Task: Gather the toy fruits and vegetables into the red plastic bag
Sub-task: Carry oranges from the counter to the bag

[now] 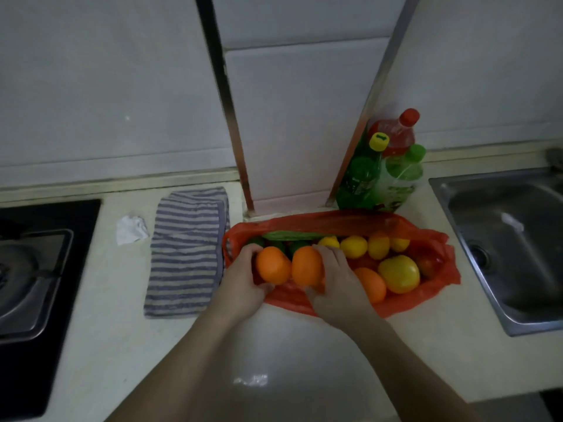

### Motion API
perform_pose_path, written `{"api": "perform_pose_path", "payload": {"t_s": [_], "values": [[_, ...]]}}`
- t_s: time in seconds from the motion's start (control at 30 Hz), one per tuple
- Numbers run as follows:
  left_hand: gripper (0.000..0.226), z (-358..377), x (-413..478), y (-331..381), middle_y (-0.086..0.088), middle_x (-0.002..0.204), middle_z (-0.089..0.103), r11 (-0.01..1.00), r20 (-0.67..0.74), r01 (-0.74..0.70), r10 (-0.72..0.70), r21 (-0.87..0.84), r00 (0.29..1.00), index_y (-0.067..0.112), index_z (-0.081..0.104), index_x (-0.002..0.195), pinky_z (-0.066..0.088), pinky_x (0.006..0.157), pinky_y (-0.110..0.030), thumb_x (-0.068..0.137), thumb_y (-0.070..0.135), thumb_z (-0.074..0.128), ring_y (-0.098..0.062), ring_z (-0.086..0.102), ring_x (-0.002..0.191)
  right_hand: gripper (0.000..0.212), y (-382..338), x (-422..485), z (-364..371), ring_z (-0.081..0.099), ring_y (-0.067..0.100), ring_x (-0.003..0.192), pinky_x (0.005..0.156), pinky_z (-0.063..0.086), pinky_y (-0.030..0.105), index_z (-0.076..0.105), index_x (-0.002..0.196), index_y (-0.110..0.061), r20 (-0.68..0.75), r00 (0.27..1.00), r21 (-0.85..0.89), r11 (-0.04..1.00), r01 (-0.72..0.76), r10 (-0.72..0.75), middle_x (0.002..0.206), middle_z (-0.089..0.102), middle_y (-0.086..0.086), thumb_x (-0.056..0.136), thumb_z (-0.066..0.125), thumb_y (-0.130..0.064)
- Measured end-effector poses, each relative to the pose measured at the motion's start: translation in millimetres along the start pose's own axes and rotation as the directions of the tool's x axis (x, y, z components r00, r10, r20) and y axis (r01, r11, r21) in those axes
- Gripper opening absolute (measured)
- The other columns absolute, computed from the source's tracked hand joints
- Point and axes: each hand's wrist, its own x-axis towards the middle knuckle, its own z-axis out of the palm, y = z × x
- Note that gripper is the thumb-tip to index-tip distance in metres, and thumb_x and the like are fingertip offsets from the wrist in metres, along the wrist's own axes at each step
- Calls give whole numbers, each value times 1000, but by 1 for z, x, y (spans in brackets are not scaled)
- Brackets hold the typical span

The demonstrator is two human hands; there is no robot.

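Observation:
The red plastic bag [432, 300] lies open on the counter, its mouth facing me. Inside it are several yellow lemons [353, 246], a big yellow fruit [399, 274], another orange [370, 284], a red fruit [426, 266], dark green fruits [297, 246] and a long green vegetable [289, 236] at the back. My left hand [240, 278] grips one orange [272, 265] over the bag's left end. My right hand [335, 278] grips a second orange [306, 266] right beside it; the two oranges touch.
A striped cloth [185, 254] lies left of the bag, with a crumpled white paper [131, 229] beyond it and a gas stove [33, 269] at the far left. Bottles [380, 169] stand behind the bag. A steel sink [511, 239] is on the right.

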Motion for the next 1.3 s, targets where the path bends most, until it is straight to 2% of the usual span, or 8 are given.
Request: {"api": "perform_pose_path", "payload": {"t_s": [0.13,0.23,0.4,0.53,0.83,0.97,1.2,1.3], "values": [[69,-7,-7,-8,13,118,51,1000,1,-4,4,13,1000,40,36,124,40,79,-25,75,20,79,-8,52,103,77,-8,-4,9,49,18,118,85,47,27,28,141,-29,16,999,0,1000,27,-27,145,29,-7,78,72,-28],[66,-13,-10,-14,14,114,53,998,12,-28,27,51,1000,44,36,120,44,76,-26,74,21,78,-7,56,99,76,-11,-4,15,44,17,124,91,41,25,30,141,-27,44,998,-22,999,36,-35,144,32,-6,77,71,-27],[59,-20,-13,-17,18,113,52,988,77,-74,64,136,995,48,36,117,49,76,-28,77,28,75,-4,55,96,76,-12,-6,23,39,17,130,102,38,29,29,144,-25,103,995,-72,997,16,-8,144,37,-4,79,69,-24],[60,-22,-16,-18,17,112,52,982,111,-88,70,166,991,49,34,119,52,78,-33,78,32,75,-5,55,94,73,-12,-4,26,38,17,131,106,32,29,31,143,-22,103,994,-131,990,56,-42,142,41,-2,79,66,-21],[54,-25,-11,-19,17,101,51,980,183,-116,85,163,979,45,36,109,51,69,-30,76,22,72,-2,54,85,73,-7,0,34,31,20,135,112,25,31,33,143,-18,87,995,-233,970,72,-52,143,42,1,78,65,-19],[56,-26,-11,-24,14,107,53,967,246,-134,78,219,966,43,37,114,49,69,-29,75,24,72,-5,54,87,72,-8,1,36,30,20,135,112,24,33,32,143,-20,91,995,-261,963,71,-48,143,42,-1,79,66,-23],[51,-15,-5,-26,10,113,55,960,200,-147,99,240,975,39,40,121,53,73,-35,80,21,66,-8,56,90,68,-9,1,38,29,20,135,112,24,34,36,142,-23,69,994,-316,944,98,-80,142,43,-2,81,65,-23],[54,-12,-3,-27,8,119,55,956,200,-149,99,253,975,38,39,127,51,75,-33,82,22,65,-9,55,95,70,-8,3,40,27,21,137,115,22,37,34,143,-23,86,993,-351,930,108,-83,144,42,-2,80,65,-23]]}}
